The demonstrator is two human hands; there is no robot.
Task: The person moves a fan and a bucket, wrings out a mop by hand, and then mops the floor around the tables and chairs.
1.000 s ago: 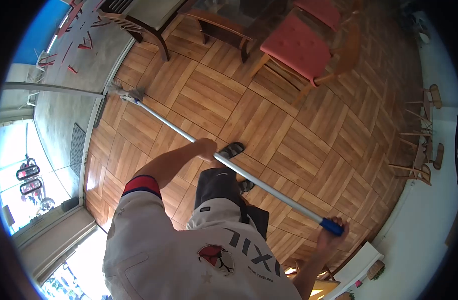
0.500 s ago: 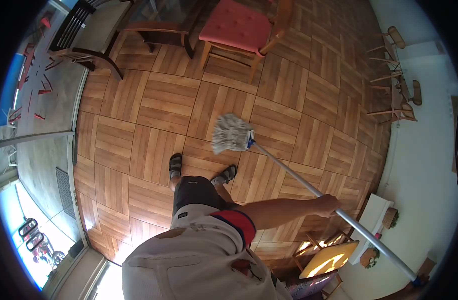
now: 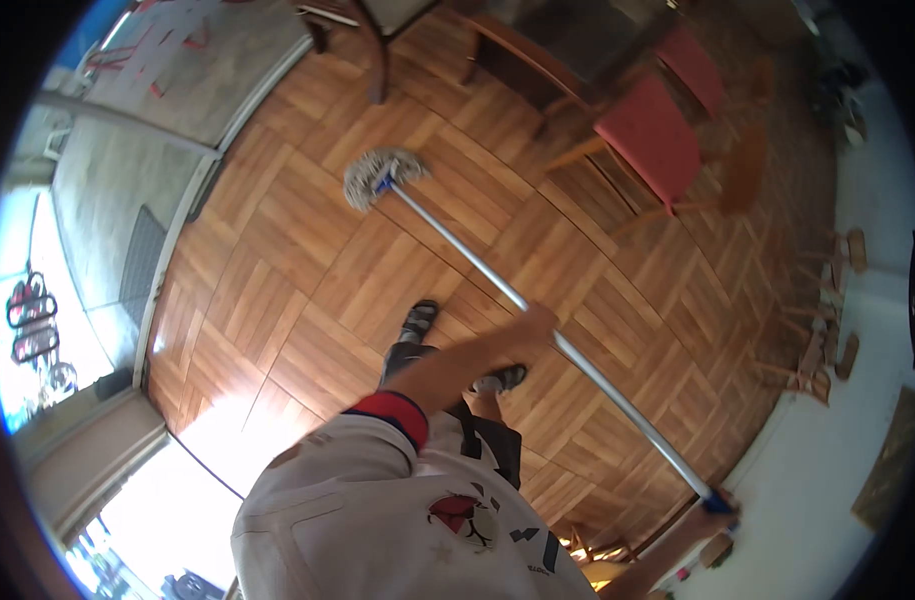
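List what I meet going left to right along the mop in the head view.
Mop head → bare stretch of handle → left hand gripping the handle → right hand at the handle's blue end.

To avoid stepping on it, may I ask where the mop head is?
In the head view, the mop head lies on the wood floor at upper left, ahead of the person's feet, between the door threshold and the red chair.

Left hand [image 3: 533,325] clenched, arm stretched forward; right hand [image 3: 725,503] clenched low right.
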